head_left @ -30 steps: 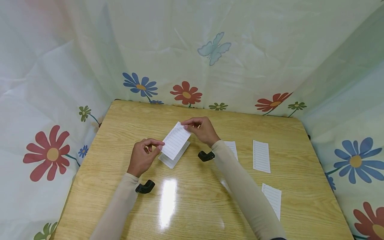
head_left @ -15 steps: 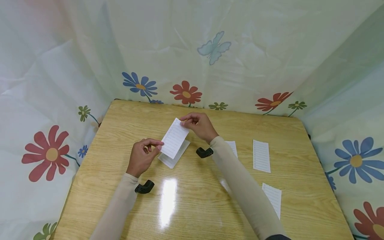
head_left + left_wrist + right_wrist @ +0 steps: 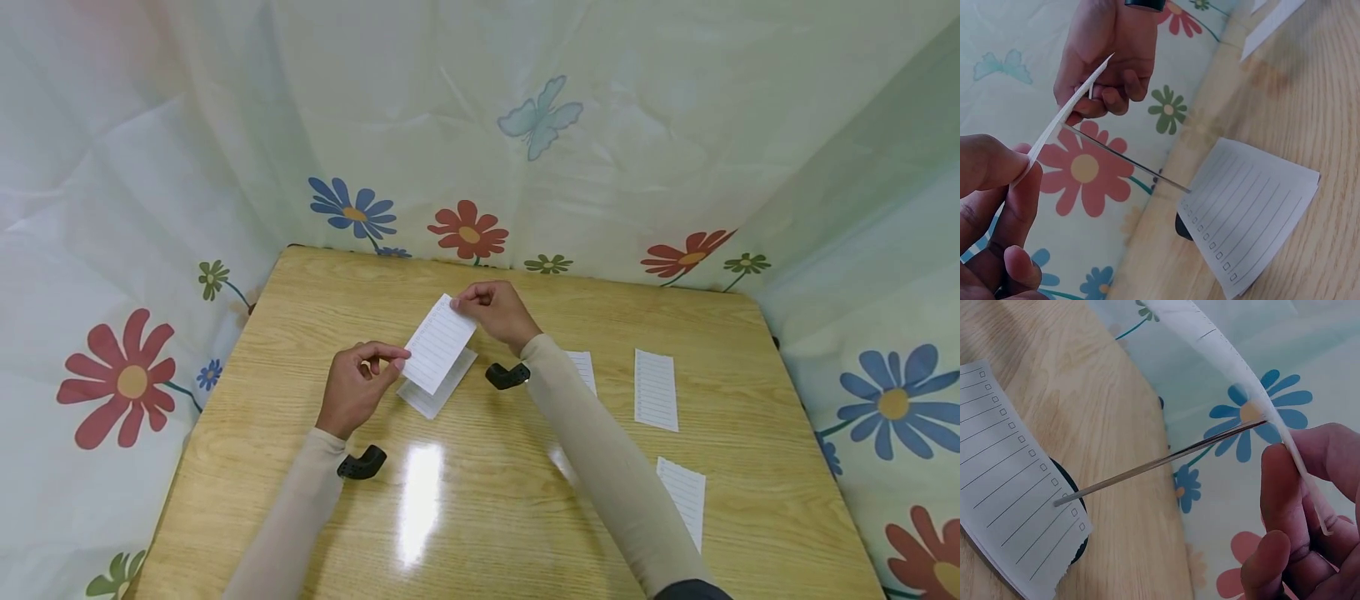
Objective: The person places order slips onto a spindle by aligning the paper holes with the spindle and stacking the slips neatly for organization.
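Both hands hold one white lined slip with checkboxes (image 3: 438,346) above the table, tilted. My left hand (image 3: 356,387) pinches its near left edge between thumb and finger. At the far right corner, my right hand (image 3: 501,312) pinches it the same way. Under the slip, a thin metal spike (image 3: 1160,462) rises from a black base (image 3: 1077,550), its tip right at the slip's underside. More lined slips (image 3: 1250,206) sit low on the spike, run through by it and covering most of the base.
On the wooden table (image 3: 525,500), separate lined slips lie to the right: one at the back (image 3: 656,390), one nearer the front (image 3: 684,496), and one partly behind the right forearm (image 3: 583,367). A flowered curtain (image 3: 420,108) hangs around the table.
My right hand has shifted slightly away from me and left, carrying the slip's far corner with it. My left hand keeps its pinch almost in place. The other slips lie as before.
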`<state>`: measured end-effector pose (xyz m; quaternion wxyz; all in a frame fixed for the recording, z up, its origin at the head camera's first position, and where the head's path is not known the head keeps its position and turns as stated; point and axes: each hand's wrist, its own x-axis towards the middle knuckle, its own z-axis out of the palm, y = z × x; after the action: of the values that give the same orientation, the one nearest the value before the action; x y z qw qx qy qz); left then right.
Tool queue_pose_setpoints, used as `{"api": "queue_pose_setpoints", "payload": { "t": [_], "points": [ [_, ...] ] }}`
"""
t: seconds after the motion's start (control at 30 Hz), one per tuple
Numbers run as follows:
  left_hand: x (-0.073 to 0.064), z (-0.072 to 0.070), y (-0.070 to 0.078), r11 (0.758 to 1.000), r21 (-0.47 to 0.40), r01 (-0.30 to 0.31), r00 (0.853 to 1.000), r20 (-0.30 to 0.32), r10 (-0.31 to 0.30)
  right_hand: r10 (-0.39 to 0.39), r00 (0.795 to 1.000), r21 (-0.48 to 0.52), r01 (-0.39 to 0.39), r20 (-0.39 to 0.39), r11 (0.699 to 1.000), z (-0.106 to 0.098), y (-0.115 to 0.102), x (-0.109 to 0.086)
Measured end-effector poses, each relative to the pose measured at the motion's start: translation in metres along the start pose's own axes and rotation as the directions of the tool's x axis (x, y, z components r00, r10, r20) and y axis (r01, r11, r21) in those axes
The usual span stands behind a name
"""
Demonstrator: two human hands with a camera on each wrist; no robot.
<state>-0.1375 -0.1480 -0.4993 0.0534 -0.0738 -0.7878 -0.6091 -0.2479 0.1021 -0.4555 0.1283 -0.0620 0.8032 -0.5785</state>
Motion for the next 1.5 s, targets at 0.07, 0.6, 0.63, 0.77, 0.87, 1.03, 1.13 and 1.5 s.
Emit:
{"api": "queue_pose_setpoints", "payload": {
  "t": [0.07,0.6,0.63,0.77,0.87,1.03,1.13,1.5],
  "points": [
    [0.0004,-0.0003,0.0003,1.0,-0.004,0.002,1.0,0.002,-0.002,0.017,1.0,0.001,-0.017,0.001,1.0,0.0001,0.001,0.0006],
    [0.0011,-0.0021,0.0003,1.0,-0.014,0.005,1.0,0.006,-0.005,0.01,0.999,0.033,-0.011,0.03,0.999,-0.0017,0.0057,-0.0023],
    [0.001,-0.0021,0.0,1.0,-0.016,0.007,1.0,0.005,-0.006,0.009,1.0,0.031,-0.01,0.03,0.999,-0.0015,0.0061,-0.002],
    [0.0009,-0.002,-0.0001,1.0,-0.027,0.015,1.0,0.003,-0.015,-0.003,1.0,0.022,0.003,0.025,1.0,-0.0014,0.0062,-0.0016],
    [0.0009,-0.0018,0.0005,0.999,-0.038,0.018,1.0,0.002,-0.018,-0.029,0.999,0.03,0.029,0.019,0.999,-0.0017,0.0057,-0.0015],
    [0.0008,-0.002,0.0007,0.999,-0.05,0.014,1.0,-0.001,-0.014,-0.088,0.996,0.045,0.087,0.003,0.995,-0.0012,0.0048,-0.0015],
    [0.0007,-0.0022,-0.0001,0.999,-0.05,0.015,1.0,-0.002,-0.015,-0.101,0.995,0.052,0.101,-0.001,0.993,-0.0003,0.0049,-0.0013],
    [0.0013,-0.0009,-0.001,0.998,-0.067,0.02,1.0,-0.008,-0.021,-0.017,0.999,0.065,0.019,-0.038,0.998,0.004,-0.0014,-0.0005]
  ]
}}
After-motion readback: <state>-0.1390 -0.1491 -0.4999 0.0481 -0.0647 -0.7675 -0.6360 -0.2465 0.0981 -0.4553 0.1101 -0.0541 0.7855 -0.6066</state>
